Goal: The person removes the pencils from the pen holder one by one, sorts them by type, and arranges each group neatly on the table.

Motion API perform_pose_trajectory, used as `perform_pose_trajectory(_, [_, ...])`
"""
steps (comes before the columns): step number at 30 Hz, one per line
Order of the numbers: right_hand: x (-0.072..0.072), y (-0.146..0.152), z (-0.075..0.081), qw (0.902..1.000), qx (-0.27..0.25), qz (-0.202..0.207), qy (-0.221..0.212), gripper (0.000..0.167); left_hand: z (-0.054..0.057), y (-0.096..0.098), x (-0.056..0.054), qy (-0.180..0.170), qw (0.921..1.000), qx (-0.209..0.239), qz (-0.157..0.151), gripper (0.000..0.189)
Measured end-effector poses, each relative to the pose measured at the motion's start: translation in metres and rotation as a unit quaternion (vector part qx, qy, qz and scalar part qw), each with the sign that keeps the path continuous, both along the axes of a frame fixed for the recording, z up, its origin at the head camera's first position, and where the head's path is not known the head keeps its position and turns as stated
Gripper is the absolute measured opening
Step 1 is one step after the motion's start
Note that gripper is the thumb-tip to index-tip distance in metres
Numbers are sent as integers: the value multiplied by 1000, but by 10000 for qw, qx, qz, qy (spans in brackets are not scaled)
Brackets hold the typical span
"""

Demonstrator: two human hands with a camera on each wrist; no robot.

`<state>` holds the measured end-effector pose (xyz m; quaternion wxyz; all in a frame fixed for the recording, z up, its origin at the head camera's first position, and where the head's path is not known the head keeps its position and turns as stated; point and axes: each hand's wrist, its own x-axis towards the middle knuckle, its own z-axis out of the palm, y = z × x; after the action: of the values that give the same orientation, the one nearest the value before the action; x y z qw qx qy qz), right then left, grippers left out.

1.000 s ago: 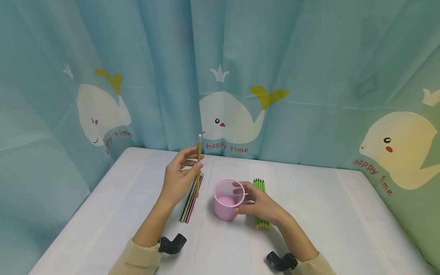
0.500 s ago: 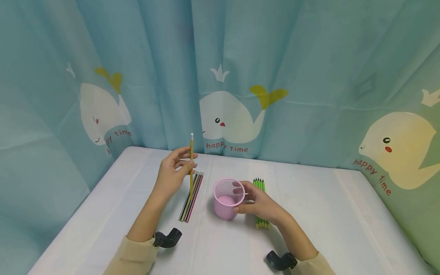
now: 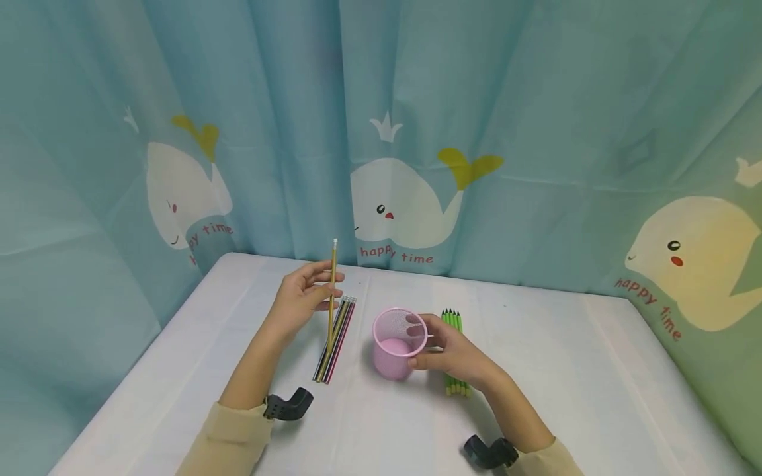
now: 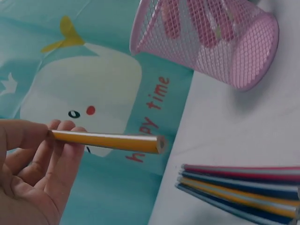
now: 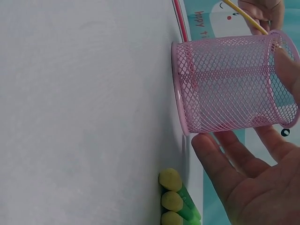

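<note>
A yellow pencil point(image 3: 333, 291) stands nearly upright, pinched between the thumb and fingers of my left hand point(image 3: 299, 299). Its white eraser end points up; in the left wrist view its lower end point(image 4: 161, 144) looks unsharpened. Below it, several dark, yellow and red pencils point(image 3: 335, 347) lie side by side on the table. To their right is a pink mesh pen cup point(image 3: 391, 362), with nothing inside. My right hand point(image 3: 449, 350) holds the cup from its right side, thumb at the near rim and fingers round the far side.
Several green pencils point(image 3: 457, 385) lie in a row just right of the cup, partly hidden under my right hand, dark tips pointing away. The white table point(image 3: 565, 370) ends at a blue curtain point(image 3: 286, 132) printed with whales.
My left hand has moved left with the yellow pencil, which now stands over the lying pencils and a little lower. The right hand and the cup have stayed in place.
</note>
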<state>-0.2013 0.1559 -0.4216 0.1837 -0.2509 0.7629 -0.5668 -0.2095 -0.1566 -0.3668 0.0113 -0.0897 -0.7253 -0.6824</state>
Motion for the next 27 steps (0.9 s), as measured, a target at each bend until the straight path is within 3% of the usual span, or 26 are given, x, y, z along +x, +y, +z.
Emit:
perform_pose_trajectory(8, [-1, 2, 0, 10000, -22, 49, -1, 68, -11, -3, -4, -185, 9965, -814, -6, 45])
perform_pose_trajectory(16, [4, -5, -6, 9998, -114, 49, -147, 67, -18, -12, 1, -262, 9933, -1114, -157, 46])
perform_pose_trajectory(21, [5, -8, -7, 9998, -16, 75, -156, 69, -15, -20, 5, -248, 9919, -1232, -160, 47])
perform_pose_trajectory(27, [1, -2, -2, 9998, 187, -36, 3, 69, -7, -16, -2, -175, 9907, -1318, -279, 45])
